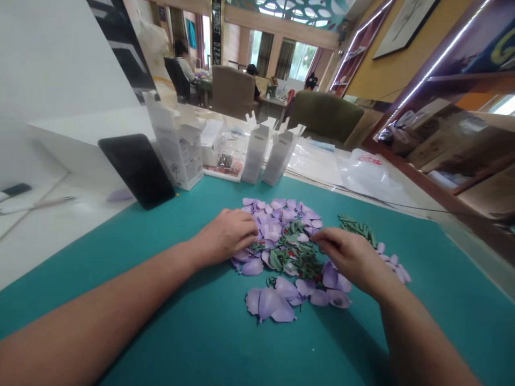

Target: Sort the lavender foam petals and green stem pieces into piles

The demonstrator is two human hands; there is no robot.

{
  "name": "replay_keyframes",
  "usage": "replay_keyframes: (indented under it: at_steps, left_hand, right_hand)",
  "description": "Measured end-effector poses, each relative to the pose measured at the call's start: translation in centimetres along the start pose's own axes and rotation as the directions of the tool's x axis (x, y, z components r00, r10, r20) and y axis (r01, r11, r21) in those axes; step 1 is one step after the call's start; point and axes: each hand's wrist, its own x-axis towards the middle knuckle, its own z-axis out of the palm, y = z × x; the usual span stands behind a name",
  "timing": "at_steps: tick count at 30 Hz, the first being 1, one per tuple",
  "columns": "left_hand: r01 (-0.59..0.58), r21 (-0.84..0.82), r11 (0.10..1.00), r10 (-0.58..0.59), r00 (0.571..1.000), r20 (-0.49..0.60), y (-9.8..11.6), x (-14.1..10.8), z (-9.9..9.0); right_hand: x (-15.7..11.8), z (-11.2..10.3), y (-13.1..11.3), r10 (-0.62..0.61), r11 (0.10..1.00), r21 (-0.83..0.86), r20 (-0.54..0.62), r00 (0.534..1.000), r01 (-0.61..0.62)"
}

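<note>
- On the far left, a black tablet or phone (137, 171) leans upright against the white surface (68, 145), just beside a tall white carton (179, 147) with its flaps standing open.
- Behind the teal cutting mat (173, 220) stand two narrower white cartons (267, 150), also with raised flaps, and a clear plastic bag (366, 174) lies to their right.
- The left forearm (108, 292) stretches low across the mat from the lower left, its wrist slightly raised and the left hand (227, 236) turned palm down on the near-left side of the pile.
- The left hand's fingers (250, 229) curl closed together against the petals; whether they pinch anything is hidden.
- The loose pile of lilac artificial petals (277, 220) and green leaves (300, 254) sits at the middle of the mat, between the hands, with larger petals (273, 303) spread toward the near edge.
- The right hand (350, 257) arches over the pile's right side, wrist high and palm down, coming in from the right forearm (422, 343) at the lower right.
- The right hand's fingers (324, 238) angle down together into the leaves; I cannot tell whether they grip one.
- Further right lie a bunch of narrow green sprigs (356, 228) and a few small petals (394, 268).
</note>
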Motion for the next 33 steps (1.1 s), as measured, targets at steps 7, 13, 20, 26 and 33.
replay_keyframes:
  at_steps: [7,13,20,26,33]
  left_hand:
    - [-0.009,0.07,0.997,0.01,1.0,-0.026,0.3,0.2,0.1]
    - [-0.032,0.04,0.999,0.034,0.998,-0.05,0.4,0.1,0.3]
    - [-0.049,-0.013,0.999,0.048,0.996,-0.076,1.0,0.1,0.2]
    - [-0.114,-0.127,0.985,0.098,0.987,-0.128,2.2,-0.1,0.2]
    - [-0.169,-0.184,0.968,0.15,0.983,-0.11,3.5,-0.4,0.4]
  right_hand:
    - [-0.2,1.7,-3.3,-0.099,0.994,-0.026,0.236,0.967,0.108]
    - [-0.3,4.0,-4.1,-0.085,0.984,-0.127,0.282,0.956,0.125]
    - [-0.2,2.8,-3.6,-0.096,0.993,0.095,0.218,0.971,0.077]
    - [-0.2,1.6,-4.1,-0.031,0.925,0.372,0.263,0.964,-0.072]
    - [-0.3,3.3,-4.8,-0.122,0.89,0.452,0.118,0.985,0.057]
